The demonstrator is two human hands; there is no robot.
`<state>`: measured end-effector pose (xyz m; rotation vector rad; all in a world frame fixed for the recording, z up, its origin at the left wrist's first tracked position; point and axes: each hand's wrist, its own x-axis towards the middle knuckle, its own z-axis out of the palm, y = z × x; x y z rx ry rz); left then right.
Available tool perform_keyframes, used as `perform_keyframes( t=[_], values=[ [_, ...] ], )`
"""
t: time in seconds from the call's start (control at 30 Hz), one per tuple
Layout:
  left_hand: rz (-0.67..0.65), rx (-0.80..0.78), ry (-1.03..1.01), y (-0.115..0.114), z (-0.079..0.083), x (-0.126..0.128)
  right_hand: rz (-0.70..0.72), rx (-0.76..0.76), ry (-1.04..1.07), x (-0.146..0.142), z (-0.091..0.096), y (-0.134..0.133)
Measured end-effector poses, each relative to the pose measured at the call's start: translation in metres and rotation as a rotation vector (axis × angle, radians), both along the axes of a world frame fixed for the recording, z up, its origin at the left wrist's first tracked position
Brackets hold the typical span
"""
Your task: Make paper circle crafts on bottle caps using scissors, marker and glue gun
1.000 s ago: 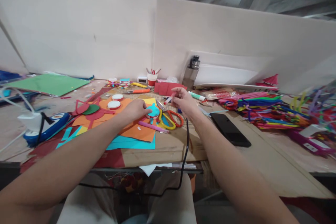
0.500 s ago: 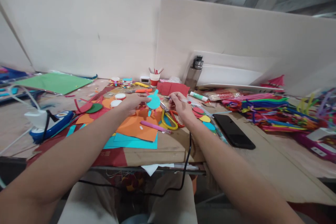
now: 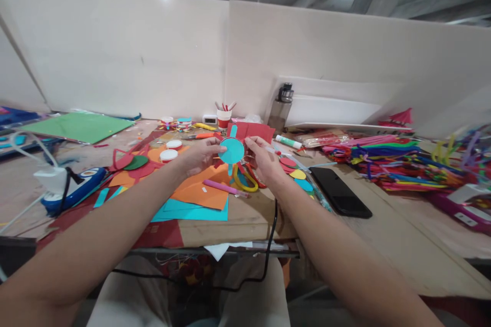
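Observation:
A blue paper circle (image 3: pixel 232 151) with a narrow strip (image 3: pixel 233 131) sticking up and another pointing down is raised above the cluttered table, facing me. My left hand (image 3: pixel 202 155) pinches its left edge, with the thumb on the front. On the opposite side, my right hand (image 3: pixel 261 156) has its fingers closed at the right edge; its fingertips are partly hidden. Below the circle lie scissors with yellow handles (image 3: pixel 245 180) and red handles beside them. A pink pen (image 3: pixel 224 187) rests on orange paper (image 3: pixel 203 196), over blue sheets (image 3: pixel 192 213).
Red folded paper (image 3: pixel 253 133) lies behind the hands. To the right are a black phone (image 3: pixel 340 191), coloured paper circles (image 3: pixel 297 174), a glue stick (image 3: pixel 289 142) and pipe cleaners (image 3: pixel 379 163). A bottle (image 3: pixel 280 112) stands behind; a power strip (image 3: pixel 72 189) sits left. A black cable (image 3: pixel 273 230) hangs in front.
The blue circle has moved slightly right and turned to face me, its strip now upright. My right hand's fingers have come up to its right edge.

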<state>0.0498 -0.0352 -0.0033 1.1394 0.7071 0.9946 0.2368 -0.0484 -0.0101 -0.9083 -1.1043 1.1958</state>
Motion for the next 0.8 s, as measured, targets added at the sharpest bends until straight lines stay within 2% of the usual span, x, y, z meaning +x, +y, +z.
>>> perform_keyframes(
  t=[0.17,0.27,0.4,0.6,0.8],
  values=[
    [-0.01,-0.001,-0.035,-0.005,0.002,0.007,0.05,0.041,0.025,-0.003,0.002,-0.003],
    [0.036,0.011,-0.099,-0.004,0.002,0.008,0.041,0.033,-0.042,-0.005,0.001,-0.005],
    [0.101,0.001,-0.178,0.002,0.0,0.006,0.103,0.017,-0.118,-0.007,-0.007,-0.003],
    [0.113,-0.008,-0.308,0.005,-0.006,0.011,0.165,0.102,-0.129,-0.007,-0.018,0.0],
    [0.206,-0.019,-0.36,0.005,-0.01,0.018,0.245,0.177,-0.211,-0.013,-0.016,-0.007]
  ],
)
